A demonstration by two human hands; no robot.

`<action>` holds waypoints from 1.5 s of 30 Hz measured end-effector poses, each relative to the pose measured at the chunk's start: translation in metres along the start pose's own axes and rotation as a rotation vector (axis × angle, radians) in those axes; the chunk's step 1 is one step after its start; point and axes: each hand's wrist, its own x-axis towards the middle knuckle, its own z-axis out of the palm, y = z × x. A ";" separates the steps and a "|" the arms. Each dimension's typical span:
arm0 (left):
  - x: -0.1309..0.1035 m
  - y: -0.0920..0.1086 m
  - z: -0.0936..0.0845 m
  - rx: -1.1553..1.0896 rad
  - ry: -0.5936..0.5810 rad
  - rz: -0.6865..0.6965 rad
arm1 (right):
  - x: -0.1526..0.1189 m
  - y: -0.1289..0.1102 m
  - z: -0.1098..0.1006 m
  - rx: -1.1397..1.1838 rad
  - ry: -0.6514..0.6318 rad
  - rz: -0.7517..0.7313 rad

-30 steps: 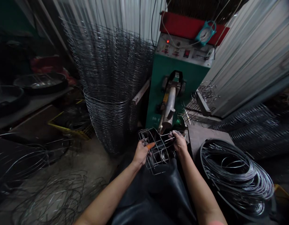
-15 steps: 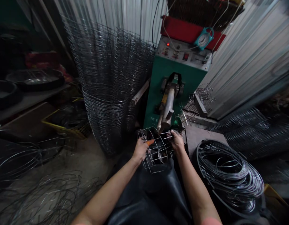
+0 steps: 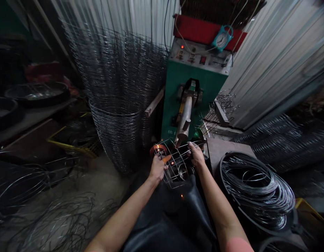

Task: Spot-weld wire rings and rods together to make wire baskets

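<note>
Two bare hands hold a curved grid of thin silvery wire [image 3: 174, 168] under the metal arm [image 3: 186, 113] of a green box-shaped machine [image 3: 171, 94]

The left hand [image 3: 157, 168], an orange cover [image 3: 166, 159] on its thumb, has its fingers closed around the grid's left side; the right hand [image 3: 196, 154] pinches thin wire at the right side, near the arm's pointed tip; small orange sparks [image 3: 172, 163] glow around the grid, above a black apron [image 3: 172, 213]
</note>
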 end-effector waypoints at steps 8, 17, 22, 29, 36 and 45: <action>0.001 0.000 -0.001 -0.052 0.052 0.038 | 0.009 0.005 0.004 -0.002 -0.048 0.032; 0.017 0.005 -0.002 -0.074 0.058 0.066 | 0.031 0.010 0.012 0.012 -0.094 0.001; 0.023 0.010 0.003 -0.100 0.064 0.031 | 0.036 0.008 0.017 0.009 -0.051 -0.009; 0.030 0.012 0.005 -0.071 0.086 0.004 | 0.046 0.013 0.014 -0.004 -0.043 0.002; 0.035 0.014 -0.008 -0.037 -0.026 -0.066 | 0.030 0.008 0.016 -0.012 -0.028 -0.048; -0.019 0.007 -0.097 -0.055 -0.343 -0.144 | -0.114 0.010 -0.010 -0.479 -0.184 -0.070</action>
